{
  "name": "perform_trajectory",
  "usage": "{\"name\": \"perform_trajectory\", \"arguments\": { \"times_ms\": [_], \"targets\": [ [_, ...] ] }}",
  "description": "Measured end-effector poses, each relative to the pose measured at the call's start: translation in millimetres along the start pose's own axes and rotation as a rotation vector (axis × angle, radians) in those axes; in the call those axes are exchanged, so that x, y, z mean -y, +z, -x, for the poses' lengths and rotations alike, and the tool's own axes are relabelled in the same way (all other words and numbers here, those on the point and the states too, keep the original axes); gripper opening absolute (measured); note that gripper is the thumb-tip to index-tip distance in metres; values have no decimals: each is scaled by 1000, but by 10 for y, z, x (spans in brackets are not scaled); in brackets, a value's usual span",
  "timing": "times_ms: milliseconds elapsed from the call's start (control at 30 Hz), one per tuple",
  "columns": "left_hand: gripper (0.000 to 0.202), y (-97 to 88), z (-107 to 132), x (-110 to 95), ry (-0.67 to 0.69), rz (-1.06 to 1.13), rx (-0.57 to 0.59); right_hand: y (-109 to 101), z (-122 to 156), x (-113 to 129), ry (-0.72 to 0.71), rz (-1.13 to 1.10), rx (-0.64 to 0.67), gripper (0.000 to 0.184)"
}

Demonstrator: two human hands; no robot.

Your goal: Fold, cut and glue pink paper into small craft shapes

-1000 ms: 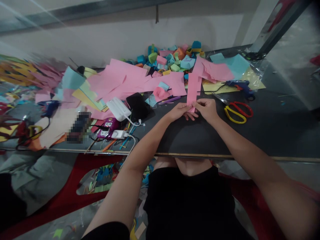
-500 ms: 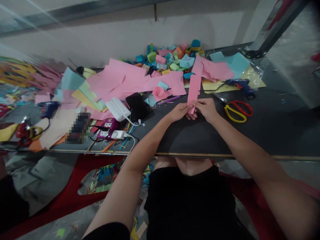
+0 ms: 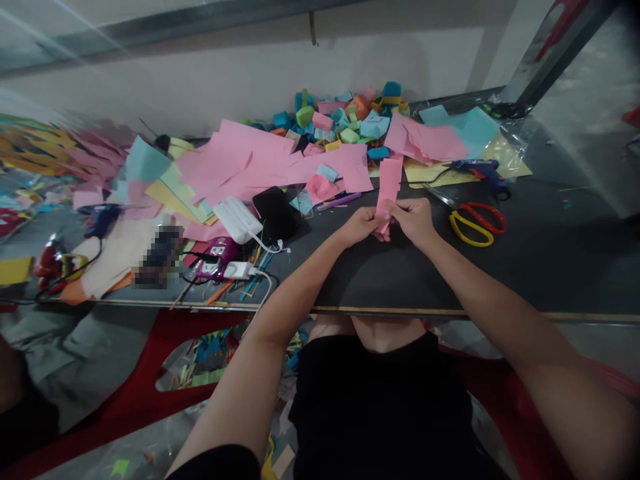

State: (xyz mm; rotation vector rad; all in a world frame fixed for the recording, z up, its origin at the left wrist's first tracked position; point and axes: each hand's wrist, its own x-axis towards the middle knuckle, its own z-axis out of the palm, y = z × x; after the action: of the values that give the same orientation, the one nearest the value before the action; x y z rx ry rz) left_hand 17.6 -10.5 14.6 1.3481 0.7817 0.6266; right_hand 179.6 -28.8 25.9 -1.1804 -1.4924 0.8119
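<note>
Both my hands grip a pink paper strip (image 3: pixel 390 179) above the dark table. My left hand (image 3: pixel 361 225) pinches its lower left side. My right hand (image 3: pixel 413 217) has its thumb and fingers closed on the right side. The strip's top edge looks doubled, as if layers lie a little apart. Part of its lower end is hidden behind the fingers. Right of my hands lie scissors (image 3: pixel 473 227) with one yellow and one red handle. A purple pen (image 3: pixel 340 201) rests to the left, near a pink curled paper piece (image 3: pixel 320 188).
Behind my hands stand many small folded paper pieces (image 3: pixel 350 120) and pink sheets (image 3: pixel 235 160). A blue glue gun (image 3: pixel 483 172) lies at the right. To the left are a white power bank (image 3: pixel 235 219), a black pouch (image 3: pixel 275 212) and a purple power strip (image 3: pixel 215 259).
The pink strip's upper end has dropped slightly and now shows a second layer or edge. My hands stay nearly in place. At the far left, another person's hand has left the table edge.
</note>
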Motion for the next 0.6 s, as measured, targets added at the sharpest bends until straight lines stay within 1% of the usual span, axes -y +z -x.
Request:
{"name": "perform_trajectory", "arguments": {
  "times_ms": [67, 200, 333, 433, 500, 600],
  "targets": [
    [30, -4, -3, -4, -10, -26, 5, -8, -8, 24, 2, -4, -6, 63],
    [24, -26, 0, -9, -50, -29, 64, -23, -24, 44, -19, -30, -65, 72],
    [30, -37, -1, -4, -52, -7, 112, -20, -14, 26, -5, -41, -51, 70],
    [33, -35, 3, -2, -40, 31, 120, -4, -15, -9, 21, -69, -52, 70],
    [30, -33, 11, -4, -52, 54, 134, 7, -25, -39, 55, -87, -68, 72],
    [20, -33, 29, -16, -75, 79, 159, 12, -43, -82, 96, -120, -87, 75]
  ]
}}
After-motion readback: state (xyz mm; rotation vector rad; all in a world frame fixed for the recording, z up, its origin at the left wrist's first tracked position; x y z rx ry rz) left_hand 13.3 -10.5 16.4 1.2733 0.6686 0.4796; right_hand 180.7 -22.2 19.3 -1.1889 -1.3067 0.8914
